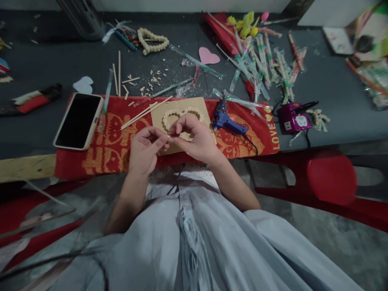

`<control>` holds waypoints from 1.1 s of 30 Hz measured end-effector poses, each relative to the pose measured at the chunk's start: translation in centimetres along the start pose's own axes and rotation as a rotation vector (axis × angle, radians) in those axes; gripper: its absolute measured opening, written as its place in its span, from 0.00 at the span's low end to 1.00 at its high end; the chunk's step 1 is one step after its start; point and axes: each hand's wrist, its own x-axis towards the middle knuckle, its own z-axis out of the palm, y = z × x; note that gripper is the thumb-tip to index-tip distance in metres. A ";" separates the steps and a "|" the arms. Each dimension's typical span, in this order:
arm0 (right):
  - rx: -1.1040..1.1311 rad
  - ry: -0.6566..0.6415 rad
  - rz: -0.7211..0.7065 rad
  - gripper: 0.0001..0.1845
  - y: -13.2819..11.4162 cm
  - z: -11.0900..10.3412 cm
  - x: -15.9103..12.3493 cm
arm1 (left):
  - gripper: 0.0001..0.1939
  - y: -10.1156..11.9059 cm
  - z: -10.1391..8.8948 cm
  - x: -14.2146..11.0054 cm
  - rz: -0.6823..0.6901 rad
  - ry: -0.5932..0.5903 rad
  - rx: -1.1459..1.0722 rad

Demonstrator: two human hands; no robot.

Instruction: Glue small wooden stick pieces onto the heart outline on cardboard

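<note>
My left hand (149, 146) and my right hand (195, 137) meet fingertip to fingertip above a tan board (206, 106). Both are closed in a pinch; what sits between the fingers is too small to make out, perhaps a pale bit. Under them on the board lies a heart-shaped outline of pale short pieces (169, 117), its lower part hidden by my hands. Just left of the board are thin wooden sticks (142, 115). A blue glue gun (228, 120) rests to the right on the red towel (103, 157).
A phone (79, 121) lies at the towel's left end. Behind are broken stick pieces (148, 85), a pale heart frame (151, 41), a pink paper heart (208, 55) and many wrapped sticks (263, 60). A purple device (293, 118) stands right; a red stool (332, 178) is below the table edge.
</note>
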 end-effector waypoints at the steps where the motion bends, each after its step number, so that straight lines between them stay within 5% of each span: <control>1: -0.002 -0.008 -0.015 0.13 0.0 0.0 0.0 | 0.22 0.0 0.0 0.0 0.016 0.004 0.007; 4: 0.004 -0.023 -0.048 0.14 -0.1 -0.1 -0.2 | 0.22 -0.3 -0.5 0.4 0.152 0.062 0.029; 8: 0.000 -0.026 -0.070 0.15 -0.1 -0.3 -0.4 | 0.14 -0.6 -1.7 1.3 0.413 0.289 0.173; 10: -0.005 -0.021 -0.103 0.14 -0.2 -0.4 -0.5 | 0.13 -0.3 -2.2 1.4 0.401 0.328 0.267; 15: -0.063 -0.045 -0.166 0.13 -0.5 -0.8 -0.4 | 0.17 1.2 -1.4 0.0 -0.088 -0.058 0.186; 18: -0.140 -0.080 -0.166 0.13 -0.6 -0.9 -0.4 | 0.18 1.8 -0.6 -0.8 -0.178 -0.143 0.145; 25: -0.151 -0.083 -0.224 0.11 -1.1 -1.1 -0.4 | 0.18 1.7 0.1 -1.1 -0.063 -0.069 0.117; 33: -0.099 0.024 -0.179 0.13 -0.9 -0.7 -0.8 | 0.09 1.1 -0.2 -1.5 0.304 -0.007 0.276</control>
